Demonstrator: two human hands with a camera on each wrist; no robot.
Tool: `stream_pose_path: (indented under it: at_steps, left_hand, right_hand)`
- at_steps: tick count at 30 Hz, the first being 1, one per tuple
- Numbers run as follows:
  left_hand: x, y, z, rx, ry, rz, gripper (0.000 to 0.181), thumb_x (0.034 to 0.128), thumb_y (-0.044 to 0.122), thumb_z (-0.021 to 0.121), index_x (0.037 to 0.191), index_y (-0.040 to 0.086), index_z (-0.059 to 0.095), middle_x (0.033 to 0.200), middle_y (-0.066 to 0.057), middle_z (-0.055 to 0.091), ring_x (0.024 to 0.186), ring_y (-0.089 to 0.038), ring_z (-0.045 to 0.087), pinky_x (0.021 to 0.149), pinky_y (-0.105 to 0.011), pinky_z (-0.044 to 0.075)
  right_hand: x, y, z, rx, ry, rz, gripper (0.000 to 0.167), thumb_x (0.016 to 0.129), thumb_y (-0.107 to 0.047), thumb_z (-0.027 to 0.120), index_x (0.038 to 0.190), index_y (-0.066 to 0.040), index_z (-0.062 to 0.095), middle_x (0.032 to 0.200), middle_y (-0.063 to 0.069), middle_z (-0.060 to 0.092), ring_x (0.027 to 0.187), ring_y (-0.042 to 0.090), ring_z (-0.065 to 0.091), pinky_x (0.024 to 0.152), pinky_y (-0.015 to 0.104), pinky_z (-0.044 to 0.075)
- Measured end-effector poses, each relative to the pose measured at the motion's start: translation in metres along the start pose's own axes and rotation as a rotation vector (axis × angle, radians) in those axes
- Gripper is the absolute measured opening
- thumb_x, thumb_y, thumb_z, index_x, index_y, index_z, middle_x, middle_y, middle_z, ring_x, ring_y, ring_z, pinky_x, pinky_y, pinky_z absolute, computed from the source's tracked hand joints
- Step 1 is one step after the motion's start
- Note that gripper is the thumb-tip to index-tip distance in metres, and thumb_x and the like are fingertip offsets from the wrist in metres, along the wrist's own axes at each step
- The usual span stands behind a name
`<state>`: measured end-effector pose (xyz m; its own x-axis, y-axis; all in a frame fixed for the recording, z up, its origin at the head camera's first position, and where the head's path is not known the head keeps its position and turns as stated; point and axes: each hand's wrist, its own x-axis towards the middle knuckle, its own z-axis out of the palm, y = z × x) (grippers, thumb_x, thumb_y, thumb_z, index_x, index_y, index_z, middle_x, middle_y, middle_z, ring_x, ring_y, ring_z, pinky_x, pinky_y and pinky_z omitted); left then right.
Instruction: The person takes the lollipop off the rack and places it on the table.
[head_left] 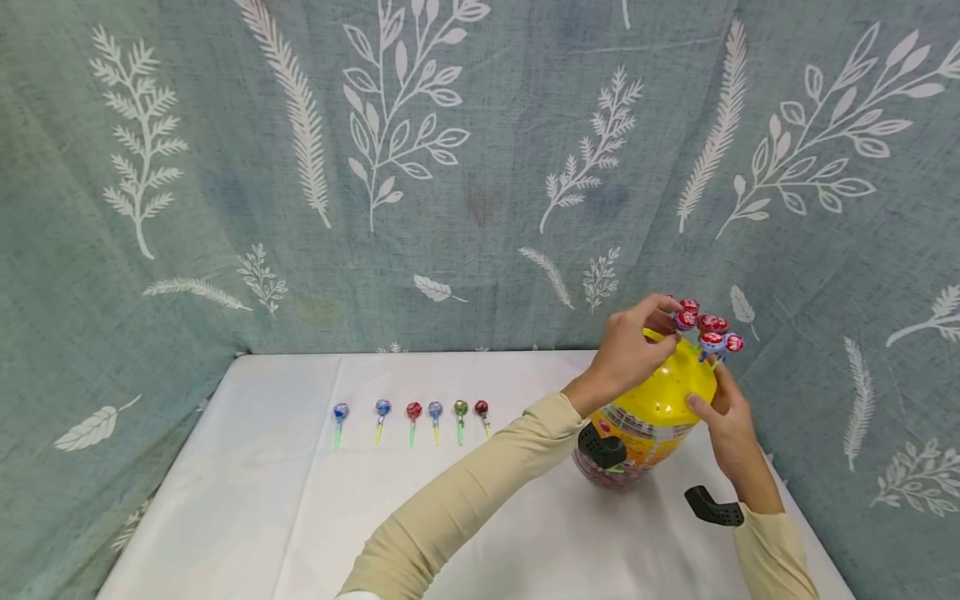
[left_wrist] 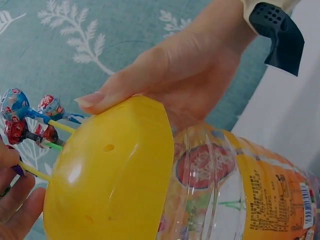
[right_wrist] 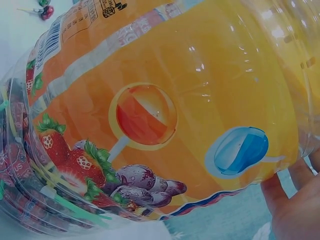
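A clear plastic candy jar (head_left: 651, 446) with a yellow domed lid (head_left: 667, 385) stands tilted at the table's right side, lollipops visible in its bottom. Several wrapped lollipops (head_left: 711, 340) stick out of the lid's top. My left hand (head_left: 626, 348) reaches over the lid and pinches a lollipop (head_left: 684, 321); in the left wrist view its yellow stick (left_wrist: 35, 171) meets the lid. My right hand (head_left: 726, 417) grips the jar near the lid, its thumb (left_wrist: 95, 99) on the yellow plastic. The right wrist view shows the jar's fruit-printed label (right_wrist: 150, 120).
On the white table (head_left: 300, 517), several lollipops lie in a row left of the jar, from a blue one (head_left: 341, 411) to a dark red one (head_left: 482, 408). A leaf-patterned curtain (head_left: 480, 208) surrounds the back and sides.
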<state>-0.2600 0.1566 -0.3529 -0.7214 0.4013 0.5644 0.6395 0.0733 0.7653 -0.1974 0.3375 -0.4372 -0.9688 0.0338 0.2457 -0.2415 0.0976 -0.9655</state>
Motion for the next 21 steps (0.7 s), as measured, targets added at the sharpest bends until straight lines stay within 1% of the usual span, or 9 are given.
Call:
stream_pose_path:
  at_steps: [5, 10, 12, 14, 15, 19, 20, 21]
  left_hand:
    - [0.003, -0.001, 0.0, -0.004, -0.001, 0.046, 0.032, 0.0879, -0.001, 0.06, 0.118, 0.008, 0.056, 0.096, -0.006, 0.067, 0.083, 0.0, 0.059, 0.075, -0.011, 0.048]
    - [0.005, 0.002, -0.006, -0.029, 0.047, 0.102, 0.032, 0.0886, -0.001, 0.06, 0.119, 0.007, 0.054, 0.094, -0.007, 0.067, 0.085, -0.004, 0.061, 0.072, -0.012, 0.05]
    - [0.006, 0.006, -0.011, -0.048, 0.067, 0.116, 0.032, 0.0886, -0.001, 0.061, 0.119, 0.006, 0.053, 0.093, -0.009, 0.067, 0.084, -0.005, 0.061, 0.069, -0.012, 0.05]
    - [0.005, 0.011, -0.017, -0.051, 0.074, 0.121, 0.033, 0.0885, -0.001, 0.061, 0.12, 0.006, 0.053, 0.094, -0.01, 0.068, 0.084, -0.007, 0.062, 0.068, -0.012, 0.05]
    - [0.003, 0.015, -0.021, -0.067, 0.077, 0.121, 0.033, 0.0883, -0.002, 0.061, 0.12, 0.005, 0.053, 0.094, -0.013, 0.067, 0.084, -0.011, 0.063, 0.068, -0.013, 0.051]
    - [-0.007, 0.035, -0.039, -0.087, 0.08, 0.108, 0.033, 0.0876, -0.006, 0.06, 0.119, 0.0, 0.052, 0.095, -0.019, 0.066, 0.086, -0.023, 0.064, 0.068, -0.016, 0.051]
    - [-0.01, 0.038, -0.044, -0.092, 0.083, 0.102, 0.033, 0.0874, -0.006, 0.059, 0.119, 0.0, 0.052, 0.095, -0.02, 0.065, 0.086, -0.025, 0.064, 0.067, -0.016, 0.052]
    - [-0.012, 0.037, -0.046, -0.089, 0.085, 0.094, 0.033, 0.0874, -0.006, 0.059, 0.119, 0.0, 0.051, 0.094, -0.019, 0.066, 0.086, -0.023, 0.064, 0.067, -0.017, 0.052]
  right_hand:
    - [0.0, 0.0, -0.001, 0.027, -0.007, -0.004, 0.064, 0.095, -0.009, 0.052, 0.151, -0.016, 0.02, 0.139, 0.001, 0.039, 0.116, 0.009, 0.046, 0.092, 0.011, 0.04]
    - [0.0, 0.001, 0.0, 0.023, -0.007, -0.01, 0.065, 0.095, -0.008, 0.052, 0.151, -0.013, 0.019, 0.137, -0.001, 0.04, 0.115, 0.008, 0.046, 0.091, 0.011, 0.04]
    - [0.0, 0.0, 0.0, 0.016, -0.002, -0.011, 0.065, 0.095, -0.008, 0.052, 0.151, -0.013, 0.019, 0.136, -0.002, 0.041, 0.114, 0.008, 0.047, 0.091, 0.011, 0.04]
    - [0.0, 0.0, 0.0, 0.019, 0.002, -0.013, 0.065, 0.095, -0.009, 0.053, 0.151, -0.013, 0.02, 0.135, -0.002, 0.042, 0.113, 0.009, 0.047, 0.091, 0.011, 0.041]
    - [0.0, -0.001, 0.0, 0.021, 0.004, -0.014, 0.065, 0.095, -0.009, 0.053, 0.151, -0.012, 0.019, 0.135, -0.002, 0.042, 0.113, 0.009, 0.048, 0.091, 0.011, 0.041]
    - [-0.001, -0.001, 0.0, 0.041, 0.003, -0.023, 0.064, 0.095, -0.007, 0.052, 0.15, -0.009, 0.02, 0.134, -0.002, 0.043, 0.114, 0.01, 0.048, 0.091, 0.012, 0.041]
    - [-0.001, 0.0, 0.0, 0.043, 0.003, -0.025, 0.064, 0.095, -0.007, 0.052, 0.15, -0.01, 0.02, 0.134, -0.002, 0.043, 0.114, 0.01, 0.048, 0.091, 0.012, 0.042]
    - [-0.001, 0.0, 0.0, 0.039, 0.001, -0.027, 0.064, 0.095, -0.007, 0.052, 0.15, -0.01, 0.021, 0.134, -0.002, 0.043, 0.114, 0.01, 0.048, 0.091, 0.012, 0.042]
